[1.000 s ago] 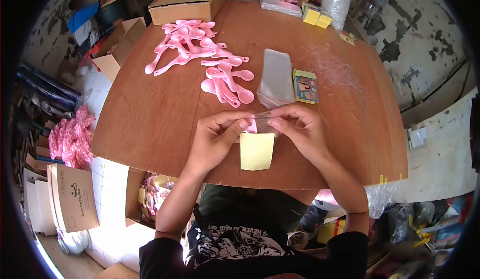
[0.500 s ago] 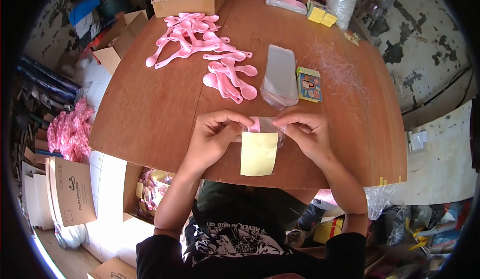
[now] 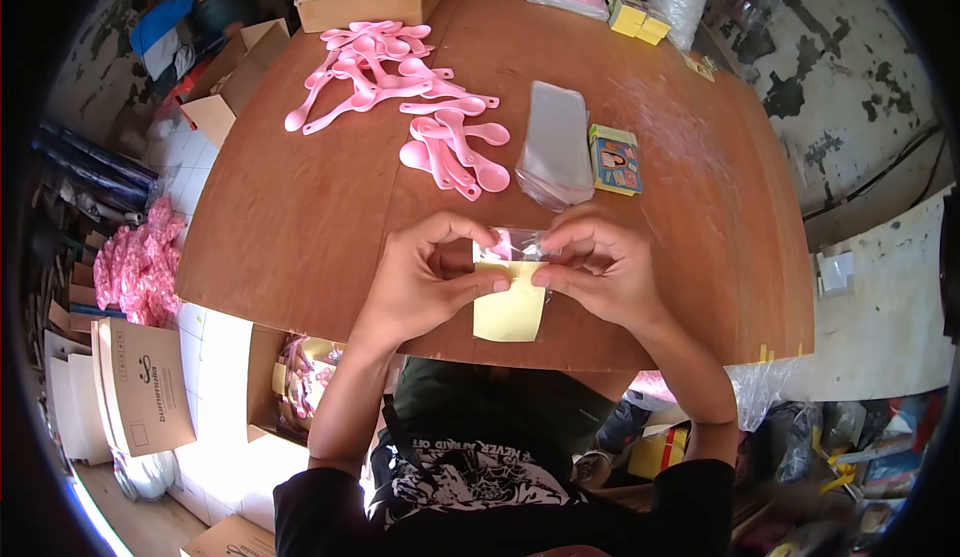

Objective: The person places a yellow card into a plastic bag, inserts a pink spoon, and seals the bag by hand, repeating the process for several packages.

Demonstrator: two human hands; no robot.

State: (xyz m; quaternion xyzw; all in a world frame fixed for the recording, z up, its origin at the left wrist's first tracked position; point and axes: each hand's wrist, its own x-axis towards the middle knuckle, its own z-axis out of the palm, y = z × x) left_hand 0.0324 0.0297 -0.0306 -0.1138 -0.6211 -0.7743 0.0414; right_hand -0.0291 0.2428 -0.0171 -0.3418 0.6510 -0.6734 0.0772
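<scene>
Peeling wall (image 3: 800, 67), crumpled pink plastic (image 3: 140, 262) at left, dark rolls (image 3: 95, 165) above it, person (image 3: 165, 37) beyond

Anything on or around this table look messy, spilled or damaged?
Wispy pale strands lie tangled on the table's right side, stray-looking next to the stacked clear bags. The wall on the right shows dark patches, as if its surface were flaking.

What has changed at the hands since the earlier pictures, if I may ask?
The thumbs of the left hand and right hand have moved down from the clear plastic's upper edge onto the yellow card. The pink spoons and bag stack stayed put.
</scene>
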